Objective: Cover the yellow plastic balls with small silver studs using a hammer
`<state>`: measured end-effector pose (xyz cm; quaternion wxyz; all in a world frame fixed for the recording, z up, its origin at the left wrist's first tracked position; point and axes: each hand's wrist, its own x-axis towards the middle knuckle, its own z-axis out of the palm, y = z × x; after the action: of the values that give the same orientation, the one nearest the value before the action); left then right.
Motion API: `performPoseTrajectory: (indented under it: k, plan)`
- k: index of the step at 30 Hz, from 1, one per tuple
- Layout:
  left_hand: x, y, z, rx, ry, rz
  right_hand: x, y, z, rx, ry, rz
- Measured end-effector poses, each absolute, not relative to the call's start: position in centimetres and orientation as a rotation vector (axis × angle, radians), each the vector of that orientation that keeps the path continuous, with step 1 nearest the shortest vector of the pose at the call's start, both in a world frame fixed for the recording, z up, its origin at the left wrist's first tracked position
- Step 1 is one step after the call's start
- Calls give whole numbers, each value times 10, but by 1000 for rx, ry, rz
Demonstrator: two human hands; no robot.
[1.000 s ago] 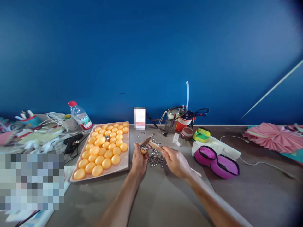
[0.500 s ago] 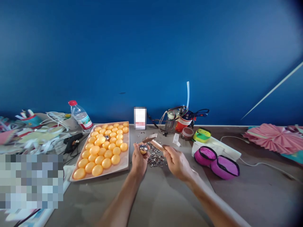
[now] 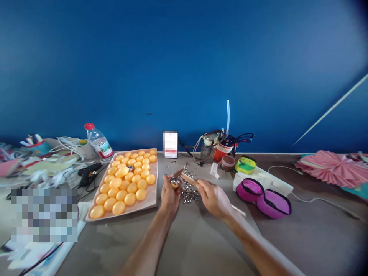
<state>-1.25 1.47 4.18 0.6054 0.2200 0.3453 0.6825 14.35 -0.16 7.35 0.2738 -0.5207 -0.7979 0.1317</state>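
Near the middle of the table, my left hand (image 3: 169,197) is closed around a small ball (image 3: 174,183). Shiny silver pieces cover its upper part, while orange shows below. My right hand (image 3: 212,196) grips a flat, light-brown tool (image 3: 188,178) whose exact kind I cannot make out. Its thin darker end reaches the ball's top, though contact is unclear. Beneath and between the hands lies a loose pile of shiny silver pieces (image 3: 189,194). Left of my hands, a shallow tray (image 3: 152,191) carries many orange balls, one of them partly silver.
A water bottle (image 3: 99,142) and a black glue gun (image 3: 88,173) are beyond the tray's left side. Toward the right stand a red cup (image 3: 221,151), a small jar (image 3: 227,162) and purple mesh pouches (image 3: 273,204). A blue wall (image 3: 184,69) rises behind.
The tool's thin end has come down closer to the silver-topped ball, and my right hand has shifted slightly left. A white rod end now shows beside my right wrist.
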Motion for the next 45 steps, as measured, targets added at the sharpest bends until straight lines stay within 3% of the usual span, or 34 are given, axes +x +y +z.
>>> performPoseTrajectory:
  k: [28,45]
  plan:
    - [-9,12,41,476,857,1518,141,0,69,-1287,-2091,502]
    - [-18,14,41,563,710,1523,170,37,22,-1788,-1954,40]
